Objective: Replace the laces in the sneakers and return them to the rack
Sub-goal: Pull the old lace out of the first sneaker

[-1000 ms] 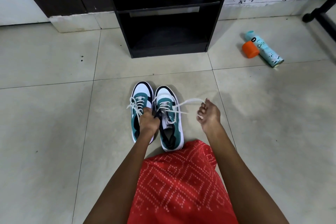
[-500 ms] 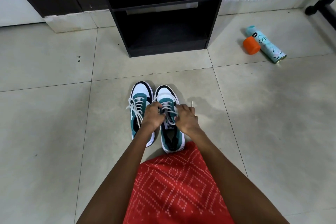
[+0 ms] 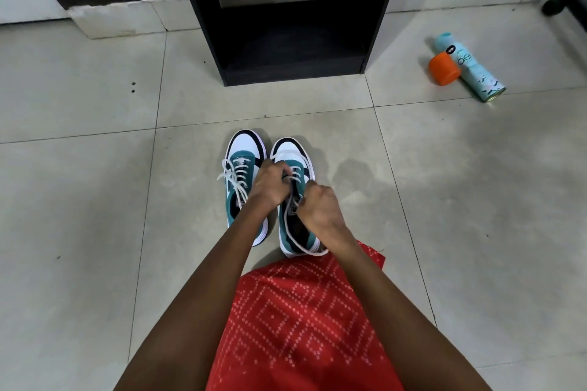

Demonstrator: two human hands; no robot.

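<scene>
Head view: teal/white sneakers side by side on tile floor at frame centre, toes twd black rack at top centre, well apart from it. Frame-left sneaker is laced w/ loose ends. Frame-right sneaker sits under both hands. L hand has fingers curled, pinching white lace at the eyelets, and R hand is fisted round same lace just beside, slack loop trailing to heel. Upper right: teal spray can lying flat, orange cap against it. Bottom centre: red patterned cloth.
</scene>
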